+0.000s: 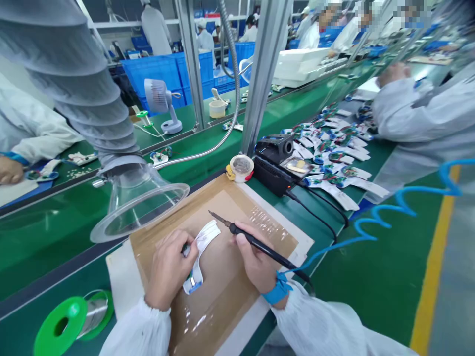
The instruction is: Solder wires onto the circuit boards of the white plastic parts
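Observation:
In the middle of the taped cardboard mat [218,296] lies a curved white plastic housing [208,236] with a blue and green part at its lower end. My left hand [172,267] is closed around the middle of this housing, its fingertips partly hiding it. My right hand [256,257] grips a soldering iron [260,244] like a pen. The iron's tip points up and left, just above the housing's upper end, apart from it as far as I can see. A blue wrist strap [277,289] circles my right wrist.
A green solder spool [61,326] stands at lower left, below a clear fume hood [137,207]. Behind the mat are a round tip-cleaning pot [241,167] and a black soldering station [272,173]. Several wired housings [334,153] are heaped at right. Co-workers sit on both sides.

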`<state>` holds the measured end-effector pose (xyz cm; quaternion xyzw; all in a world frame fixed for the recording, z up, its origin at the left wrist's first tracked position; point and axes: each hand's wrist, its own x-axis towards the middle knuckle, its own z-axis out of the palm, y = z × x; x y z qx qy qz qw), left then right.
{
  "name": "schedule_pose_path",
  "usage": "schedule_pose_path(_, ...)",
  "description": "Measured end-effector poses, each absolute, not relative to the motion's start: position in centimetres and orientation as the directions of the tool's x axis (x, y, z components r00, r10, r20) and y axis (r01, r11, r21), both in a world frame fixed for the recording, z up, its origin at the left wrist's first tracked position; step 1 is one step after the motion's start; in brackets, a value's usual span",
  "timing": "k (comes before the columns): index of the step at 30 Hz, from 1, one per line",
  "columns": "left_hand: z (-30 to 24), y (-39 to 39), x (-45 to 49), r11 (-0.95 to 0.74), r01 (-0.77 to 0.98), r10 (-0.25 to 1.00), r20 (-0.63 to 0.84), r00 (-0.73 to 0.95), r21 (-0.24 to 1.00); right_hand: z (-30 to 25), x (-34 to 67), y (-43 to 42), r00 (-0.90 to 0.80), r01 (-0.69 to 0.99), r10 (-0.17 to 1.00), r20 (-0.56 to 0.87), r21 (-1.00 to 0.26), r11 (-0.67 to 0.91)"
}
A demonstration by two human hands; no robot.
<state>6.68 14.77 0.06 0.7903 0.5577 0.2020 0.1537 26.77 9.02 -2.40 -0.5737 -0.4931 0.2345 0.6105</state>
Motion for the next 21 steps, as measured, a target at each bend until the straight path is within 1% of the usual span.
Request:
schedule_pose_path(5, -0.3, 14.9, 6.4, -0.336, 0.816, 0.942, 0.142, 0.306, 0.47, -1.2, 27.3, 9.1, 0.361, 0.239, 0.848, 0.389, -0.917, 0.319)
schedule_pose_path(7, -0.5, 15.0, 6.3, -0.341, 0.811, 0.94, 0.151, 0.307, 0.475, -1.0, 28.1, 9.7, 0.307, 0.238, 0.85, 0.427, -0.9, 0.366)
schedule_pose_path(9, -0.5, 15.0, 6.3, -0.35, 0.806, 0.937, 0.162, 0.311, 0.477, -0.7, 29.4, 11.2, 0.207, 0.258, 0.863, 0.462, -0.876, 0.407)
schedule_pose_path(11, -0.5, 15.0, 6.3, -0.356, 0.805, 0.934, 0.171, 0.312, 0.474, -0.5, 30.7, 13.5, 0.068, 0.317, 0.873, 0.484, -0.84, 0.441)
schedule_pose_path(13, -0.5, 14.9, 6.3, -0.36, 0.806, 0.933, 0.182, 0.311, 0.47, -0.3, 31.7, 16.7, -0.123, 0.386, 0.852, 0.509, -0.766, 0.513)
schedule_pose_path(14, -0.4, 14.9, 6.3, -0.362, 0.807, 0.932, 0.186, 0.31, 0.467, -0.4, 32.0, 18.5, -0.173, 0.418, 0.839, 0.516, -0.733, 0.537)
schedule_pose_path(15, -0.3, 14.9, 6.4, -0.361, 0.809, 0.933, 0.188, 0.308, 0.464, -0.4, 32.1, 20.4, -0.214, 0.47, 0.835, 0.506, -0.696, 0.542)
schedule_pose_path(16, -0.3, 14.8, 6.4, -0.36, 0.812, 0.933, 0.186, 0.308, 0.461, -0.5, 32.1, 22.2, -0.267, 0.538, 0.845, 0.464, -0.655, 0.53)
schedule_pose_path(21, -0.2, 14.8, 6.5, -0.35, 0.815, 0.937, 0.172, 0.305, 0.461, -1.1, 30.0, 29.7, -0.331, 0.605, 0.856, 0.396, -0.608, 0.515)
